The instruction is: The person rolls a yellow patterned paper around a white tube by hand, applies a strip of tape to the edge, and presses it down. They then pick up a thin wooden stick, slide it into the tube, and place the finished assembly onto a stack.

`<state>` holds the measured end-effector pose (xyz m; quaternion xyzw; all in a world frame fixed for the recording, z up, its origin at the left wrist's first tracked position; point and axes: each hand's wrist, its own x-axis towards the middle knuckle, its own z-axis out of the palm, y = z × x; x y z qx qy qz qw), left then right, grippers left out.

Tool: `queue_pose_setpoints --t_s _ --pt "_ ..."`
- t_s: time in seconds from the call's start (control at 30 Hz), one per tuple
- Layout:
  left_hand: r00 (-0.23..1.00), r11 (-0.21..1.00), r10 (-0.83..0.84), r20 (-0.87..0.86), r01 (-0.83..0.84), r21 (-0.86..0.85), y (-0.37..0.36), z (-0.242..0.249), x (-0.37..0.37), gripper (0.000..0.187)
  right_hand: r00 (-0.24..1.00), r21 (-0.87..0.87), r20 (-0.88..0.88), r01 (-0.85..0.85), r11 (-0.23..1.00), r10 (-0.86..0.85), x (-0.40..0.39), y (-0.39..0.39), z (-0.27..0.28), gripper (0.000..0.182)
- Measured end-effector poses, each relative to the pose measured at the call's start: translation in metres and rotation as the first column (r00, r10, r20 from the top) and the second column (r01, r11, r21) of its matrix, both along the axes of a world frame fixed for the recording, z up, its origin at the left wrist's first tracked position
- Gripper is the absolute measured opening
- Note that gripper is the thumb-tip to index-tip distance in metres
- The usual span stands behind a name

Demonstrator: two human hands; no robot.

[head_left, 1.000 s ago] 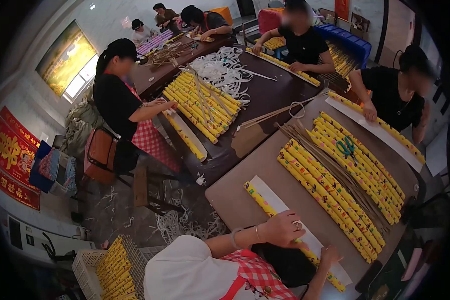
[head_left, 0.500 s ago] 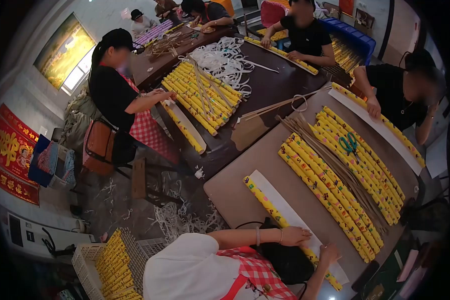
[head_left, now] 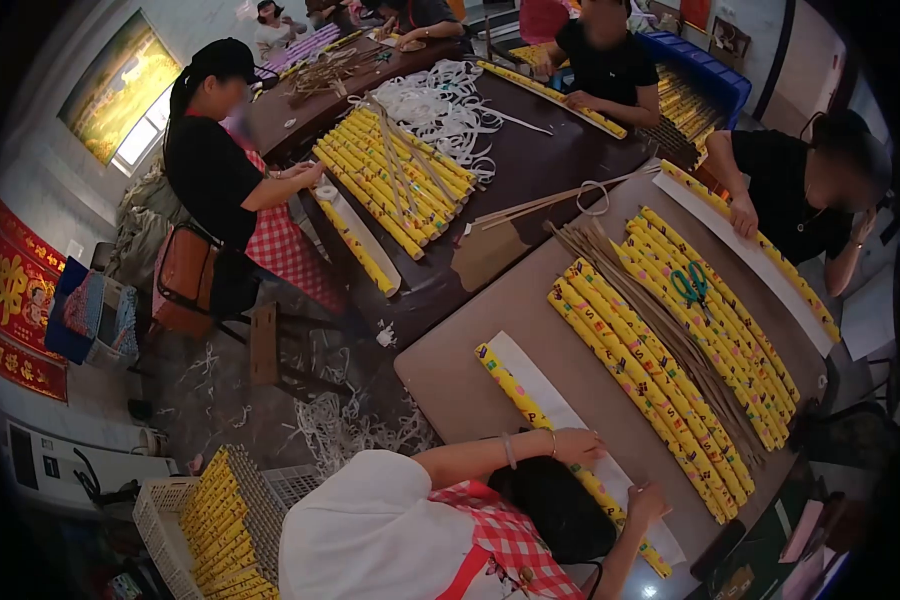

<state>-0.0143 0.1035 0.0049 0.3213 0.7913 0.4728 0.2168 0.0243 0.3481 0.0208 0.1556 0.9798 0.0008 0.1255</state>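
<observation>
A yellow patterned roll (head_left: 503,376) lies slantwise on the brown tabletop, with a white sheet (head_left: 526,374) spread flat along its far side. Over the middle of both rests my left hand (head_left: 582,447), its fingers stretched out on the sheet. A bracelet circles that wrist. Nearer the lower end, my right hand (head_left: 648,505) has curled fingers at the white sheet's edge. Beyond my hands lie several finished yellow rolls (head_left: 650,400) side by side. Teal-handled scissors (head_left: 690,285) sit on another group of rolls (head_left: 715,320).
Long brown strips (head_left: 660,325) run between the roll groups. Co-workers work at the joined tables; one on the left stands by more yellow rolls (head_left: 390,185). White strips (head_left: 430,110) are heaped on the dark table. A white crate (head_left: 160,510) holds rolls beside me.
The whole view has shifted slightly left. My left hand sits a little farther up the roll, while my right hand stays near the lower end. The left co-worker's hands have drawn back slightly.
</observation>
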Motion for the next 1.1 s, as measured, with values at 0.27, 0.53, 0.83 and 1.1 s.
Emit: queue_pose_setpoints --t_s 0.27,0.53,0.83,1.1 --pt "0.661 0.722 0.679 -0.318 -0.68 0.127 -0.091 0.029 0.022 0.024 0.995 -0.075 0.092 0.031 0.997 -0.024 -0.003 0.004 -0.003 0.025" --pt "0.182 0.107 0.945 -0.272 -0.958 -0.267 -0.172 0.048 0.021 0.043 1.0 -0.066 0.02 -0.003 0.998 0.004 0.003 0.01 -0.013 0.025" --pt "0.822 0.825 0.563 -0.088 -0.565 0.001 -0.078 0.054 0.037 0.025 0.995 -0.026 -0.067 -0.072 0.997 0.07 0.004 0.006 -0.01 0.02" --pt "0.938 0.97 0.234 -0.257 -0.206 0.131 -0.066 0.073 0.12 0.038 1.0 0.018 -0.016 -0.001 1.0 0.002 -0.004 0.003 -0.011 0.017"
